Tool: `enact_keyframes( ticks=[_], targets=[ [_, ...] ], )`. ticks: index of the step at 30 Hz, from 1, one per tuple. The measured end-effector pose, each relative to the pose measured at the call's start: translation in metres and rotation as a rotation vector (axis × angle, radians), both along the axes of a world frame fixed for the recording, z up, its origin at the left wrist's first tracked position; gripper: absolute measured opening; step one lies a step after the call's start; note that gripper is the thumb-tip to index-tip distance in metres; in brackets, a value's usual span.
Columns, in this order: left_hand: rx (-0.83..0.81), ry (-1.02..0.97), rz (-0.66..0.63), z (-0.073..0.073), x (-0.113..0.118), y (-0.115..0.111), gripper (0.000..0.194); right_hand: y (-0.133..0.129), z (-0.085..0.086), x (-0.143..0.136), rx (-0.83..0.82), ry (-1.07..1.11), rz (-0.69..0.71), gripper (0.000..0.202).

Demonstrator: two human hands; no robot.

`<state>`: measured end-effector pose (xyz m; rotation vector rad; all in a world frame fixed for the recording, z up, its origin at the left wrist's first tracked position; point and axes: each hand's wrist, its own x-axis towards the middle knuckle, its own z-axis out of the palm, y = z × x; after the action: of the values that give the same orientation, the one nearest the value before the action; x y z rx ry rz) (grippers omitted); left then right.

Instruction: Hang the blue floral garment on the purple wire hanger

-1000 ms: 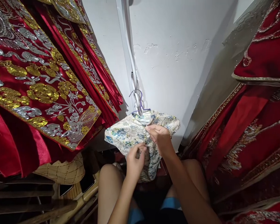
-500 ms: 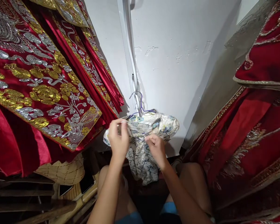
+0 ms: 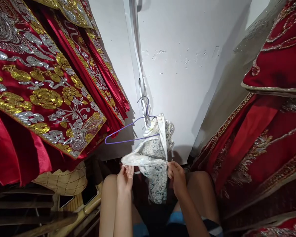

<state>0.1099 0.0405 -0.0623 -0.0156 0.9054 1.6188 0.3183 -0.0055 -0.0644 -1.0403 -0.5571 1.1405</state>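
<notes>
- Red and gold, the sequinned cloth (image 3: 46, 95) hangs at ten o'clock from the patterned garment; beads and sequins could snag thin fabric, so a path clear of it is wiser.
- Towards nine o'clock, the bare arm of the purple hanger (image 3: 124, 125) pokes out from the cloth; its rounded end calls for slack around it rather than a tug.
- At between seven and eight, the left hand (image 3: 125, 179) has thumb and fingertips closed on the pale edge; a light pinch there spares the material.
- Centre, the patterned garment (image 3: 154, 149) is bunched over the hanger's other side and drops between the knees; easing folds along the wire, not across it, should save the neckline from stretching.
- At between four and five, the right hand (image 3: 177, 176), apart from the left, grips an edge, probably near a seam; matching the other's pull would hold the opening even.
- Out at three o'clock hangs a beaded red garment (image 3: 281, 138); elbows want tucking in on that side.
</notes>
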Motion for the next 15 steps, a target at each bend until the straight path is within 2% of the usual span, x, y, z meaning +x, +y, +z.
enact_keyframes(
  ticks=[1,3,6,8,10,12,15],
  targets=[
    [-0.032,0.005,0.000,-0.003,0.007,-0.003,0.024,-0.002,-0.003,0.007,-0.003,0.026,-0.023,0.030],
    [-0.006,0.058,-0.012,0.000,0.018,-0.007,0.019,-0.005,-0.009,0.022,-0.013,0.027,-0.063,0.031],
    [0.243,0.256,-0.119,0.019,0.026,-0.012,0.009,-0.008,-0.017,0.037,-0.081,-0.112,-0.046,0.033],
    [0.415,0.401,-0.225,0.034,0.034,-0.020,0.022,-0.008,-0.018,0.039,-0.110,-0.275,0.002,0.030],
    [0.517,0.490,-0.320,0.046,0.045,-0.032,0.030,-0.009,-0.015,0.034,-0.074,-0.419,0.034,0.031],
    [0.577,0.590,-0.423,0.054,0.059,-0.047,0.028,-0.011,-0.006,0.025,-0.017,-0.477,0.078,0.037],
    [0.673,0.838,-0.621,0.065,0.079,-0.066,0.021,-0.020,0.009,0.012,-0.053,-0.378,0.202,0.051]
  ],
)
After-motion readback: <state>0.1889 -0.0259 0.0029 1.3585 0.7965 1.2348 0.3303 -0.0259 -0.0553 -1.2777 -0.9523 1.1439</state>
